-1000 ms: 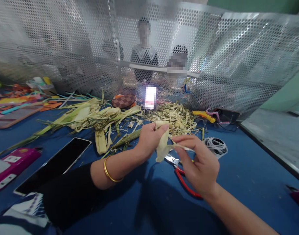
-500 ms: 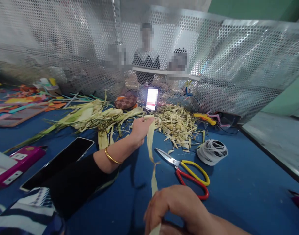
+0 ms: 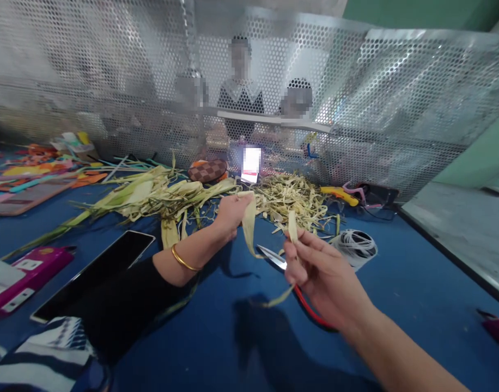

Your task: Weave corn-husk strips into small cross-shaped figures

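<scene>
Blue table (image 3: 208,348); husk strip (image 3: 249,223) drooping from left grip (image 3: 230,215).

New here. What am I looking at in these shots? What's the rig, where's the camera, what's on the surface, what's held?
There is no robot: these are a person's two bare hands. Every picture comes from one camera worn on the head, looking forward and down.

The left hand pinches a wide husk strip that hangs down. The right hand holds a narrower strip. Whether the two are joined is unclear.

On the blue table, scissors lie partly hidden by the right hand, near a roll of white cord. Farther back are a pile of husk shreds and long husks. At left lie a black phone and a purple power strip.
</scene>
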`<move>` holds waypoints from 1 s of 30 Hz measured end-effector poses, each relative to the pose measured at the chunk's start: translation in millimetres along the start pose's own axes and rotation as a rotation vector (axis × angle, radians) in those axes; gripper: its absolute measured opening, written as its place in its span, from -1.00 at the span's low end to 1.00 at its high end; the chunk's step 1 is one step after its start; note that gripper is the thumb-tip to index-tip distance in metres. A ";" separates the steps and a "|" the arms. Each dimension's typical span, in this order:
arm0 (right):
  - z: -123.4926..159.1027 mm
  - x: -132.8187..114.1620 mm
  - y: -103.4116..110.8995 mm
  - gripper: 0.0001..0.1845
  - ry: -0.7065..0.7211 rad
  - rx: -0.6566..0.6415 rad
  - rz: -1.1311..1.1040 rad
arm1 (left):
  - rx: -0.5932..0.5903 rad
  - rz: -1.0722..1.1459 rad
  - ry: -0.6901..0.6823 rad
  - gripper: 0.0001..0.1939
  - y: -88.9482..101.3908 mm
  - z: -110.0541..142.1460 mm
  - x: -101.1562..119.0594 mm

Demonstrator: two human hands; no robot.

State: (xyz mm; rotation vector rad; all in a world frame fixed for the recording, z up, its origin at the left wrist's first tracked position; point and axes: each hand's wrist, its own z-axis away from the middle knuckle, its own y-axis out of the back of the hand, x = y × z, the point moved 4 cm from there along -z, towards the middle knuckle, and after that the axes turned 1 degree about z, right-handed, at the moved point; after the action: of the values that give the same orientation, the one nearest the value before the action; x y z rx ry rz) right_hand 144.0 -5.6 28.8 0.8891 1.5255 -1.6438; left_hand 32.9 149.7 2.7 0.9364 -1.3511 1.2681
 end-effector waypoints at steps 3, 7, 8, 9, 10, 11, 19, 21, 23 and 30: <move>-18.5 -5.0 22.1 -0.74 0.076 0.175 0.055 | -0.143 -0.040 0.049 -0.73 -19.2 22.4 -2.1; -29.1 -9.2 39.8 -0.65 0.122 0.304 0.231 | -0.391 -0.059 0.043 -0.71 -39.4 51.6 0.3; -29.4 -11.0 41.8 -0.62 0.150 0.337 0.277 | -0.440 -0.062 0.029 -0.71 -42.6 57.3 1.5; -29.1 -12.9 42.8 -0.60 0.182 0.362 0.313 | -0.471 -0.076 0.021 -0.70 -44.8 62.1 2.1; -28.6 -14.7 42.9 -0.58 0.213 0.377 0.340 | -0.491 -0.093 0.015 -0.69 -46.2 65.9 2.3; -28.0 -16.1 42.4 -0.58 0.241 0.381 0.361 | -0.509 -0.114 0.013 -0.68 -47.3 68.9 2.2; -26.5 -20.1 40.7 -0.71 0.288 0.359 0.515 | -0.513 -0.159 -0.031 -0.62 -48.8 73.8 5.7; -25.8 -21.1 40.3 -0.72 0.293 0.355 0.600 | -0.452 -0.153 -0.079 -0.71 -47.0 72.4 10.4; -24.3 -23.6 39.0 -0.75 0.330 0.358 0.703 | -0.412 -0.174 -0.089 -0.80 -45.8 72.1 13.2; -20.7 -29.1 36.2 -0.82 0.447 0.384 0.877 | -0.434 -0.215 -0.067 -0.85 -45.9 72.0 15.0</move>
State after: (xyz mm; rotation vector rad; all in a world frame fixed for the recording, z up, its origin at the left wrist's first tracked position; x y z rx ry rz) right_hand 190.3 14.7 34.1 1.8993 0.8297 -1.1092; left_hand 63.1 73.7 31.3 0.7951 -1.4585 0.7447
